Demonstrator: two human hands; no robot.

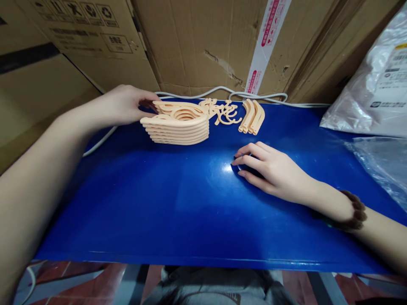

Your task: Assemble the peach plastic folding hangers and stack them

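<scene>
At the back of the blue table, my left hand [130, 103] has its thumb and fingers closed around the left end of cream plastic hanger parts [178, 125]. These are stacked in several layers, and the fingertips are partly hidden behind the stack. Right of it lies a loose heap of cream hanger hooks [228, 113]. A few curved hanger arms [252, 117] sit side by side beyond the hooks. My right hand [265, 169] rests low over the tabletop, fingers apart and slightly bent, holding nothing. A fuzzy brown band circles the right wrist.
The blue table [159, 212] ends at a straight front edge. Cardboard boxes [197, 46] stand close behind it, and a white cable [216, 90] runs along the back. At the right lie a white plastic package [372, 84] and a clear plastic bag [384, 163].
</scene>
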